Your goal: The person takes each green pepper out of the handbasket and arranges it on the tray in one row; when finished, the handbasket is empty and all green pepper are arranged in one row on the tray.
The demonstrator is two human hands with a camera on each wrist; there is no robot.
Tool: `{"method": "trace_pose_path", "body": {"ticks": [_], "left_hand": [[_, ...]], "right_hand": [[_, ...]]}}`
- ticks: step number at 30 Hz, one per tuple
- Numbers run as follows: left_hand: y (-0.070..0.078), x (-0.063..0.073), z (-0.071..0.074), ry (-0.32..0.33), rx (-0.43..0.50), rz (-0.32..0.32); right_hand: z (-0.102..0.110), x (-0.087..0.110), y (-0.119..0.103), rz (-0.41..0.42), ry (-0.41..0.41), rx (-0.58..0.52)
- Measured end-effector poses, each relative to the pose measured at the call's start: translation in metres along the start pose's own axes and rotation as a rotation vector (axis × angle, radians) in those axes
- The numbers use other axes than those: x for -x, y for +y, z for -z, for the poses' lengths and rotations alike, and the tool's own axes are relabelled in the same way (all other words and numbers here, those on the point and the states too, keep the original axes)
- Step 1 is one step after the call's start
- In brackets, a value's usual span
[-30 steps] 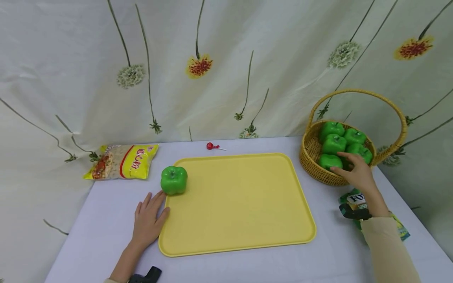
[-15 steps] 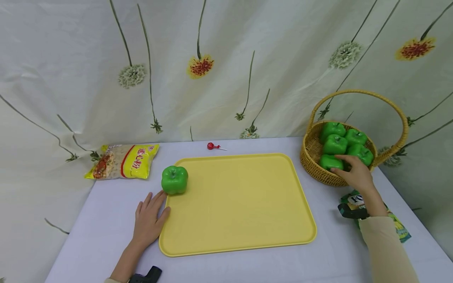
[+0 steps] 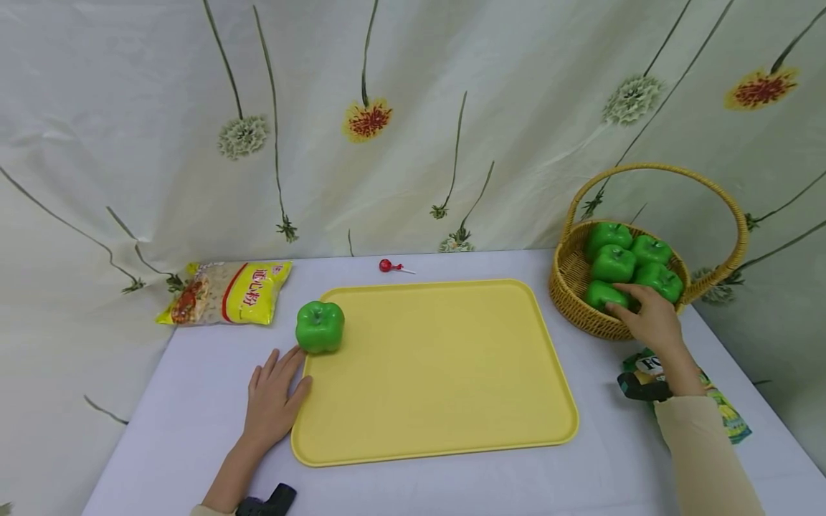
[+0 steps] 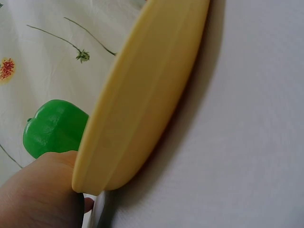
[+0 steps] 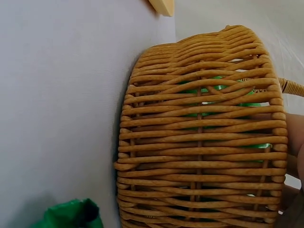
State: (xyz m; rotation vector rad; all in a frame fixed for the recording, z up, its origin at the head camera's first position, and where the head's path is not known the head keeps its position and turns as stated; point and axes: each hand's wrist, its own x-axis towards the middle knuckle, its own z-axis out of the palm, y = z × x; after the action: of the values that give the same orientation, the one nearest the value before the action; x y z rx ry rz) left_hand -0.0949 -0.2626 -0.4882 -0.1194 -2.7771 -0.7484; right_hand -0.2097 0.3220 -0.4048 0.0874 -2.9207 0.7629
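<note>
My right hand (image 3: 653, 319) reaches over the near rim of a wicker basket (image 3: 584, 315) in the head view. Its thumb and fingers pinch the nearest green bell pepper (image 3: 600, 294), still inside among several others. In the right wrist view the basket's woven side (image 5: 199, 142) hides most of that grip. On the left, my left hand (image 3: 271, 401) lies with straight, spread fingers against the left edge of a yellow tray (image 3: 439, 373). Its fingertips are just below another green bell pepper (image 3: 320, 327), which sits on the tray's upper left corner.
A yellow food packet (image 3: 232, 292) lies at the back left, and a red lollipop (image 3: 387, 265) behind the tray. Beneath my right forearm is a green packet (image 3: 725, 416), partly covered. The tall basket handle (image 3: 654, 167) arches above the peppers. A patterned cloth hangs behind.
Both hands keep almost the same places. The head view has shifted very slightly, and the pinched bell pepper looks a little more tilted.
</note>
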Motion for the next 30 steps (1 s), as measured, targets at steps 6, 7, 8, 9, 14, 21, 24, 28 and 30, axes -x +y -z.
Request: {"method": "trace_pose_path", "body": {"ticks": [6, 7, 8, 9, 14, 21, 24, 28, 30], "left_hand": [[-0.001, 0.0, 0.0, 0.004, -0.002, -0.003], [-0.002, 0.0, -0.001, 0.004, 0.001, -0.005], [-0.002, 0.0, -0.001, 0.005, 0.002, -0.006], [-0.002, 0.0, -0.001, 0.007, 0.005, -0.008], [-0.003, 0.0, -0.002, 0.009, 0.014, -0.013], [-0.002, 0.0, -0.001, -0.001, 0.012, -0.005], [-0.001, 0.0, 0.0, -0.007, 0.014, -0.002], [-0.003, 0.0, 0.0, -0.004, 0.013, -0.001], [-0.003, 0.0, 0.0, -0.004, 0.015, 0.002]], "right_hand": [[0.002, -0.001, -0.001, -0.022, 0.022, -0.028], [0.002, -0.001, -0.002, -0.036, 0.024, -0.036], [0.003, 0.0, -0.003, -0.053, 0.025, -0.048], [0.003, 0.0, -0.003, -0.069, 0.028, -0.058], [0.002, 0.0, -0.007, -0.127, 0.061, -0.086], [0.003, -0.001, -0.009, -0.164, 0.086, -0.107], [0.008, -0.001, -0.014, -0.173, 0.108, -0.145], [0.017, -0.003, -0.026, -0.169, 0.16, -0.189], [0.021, -0.004, -0.034, -0.164, 0.173, -0.198]]}}
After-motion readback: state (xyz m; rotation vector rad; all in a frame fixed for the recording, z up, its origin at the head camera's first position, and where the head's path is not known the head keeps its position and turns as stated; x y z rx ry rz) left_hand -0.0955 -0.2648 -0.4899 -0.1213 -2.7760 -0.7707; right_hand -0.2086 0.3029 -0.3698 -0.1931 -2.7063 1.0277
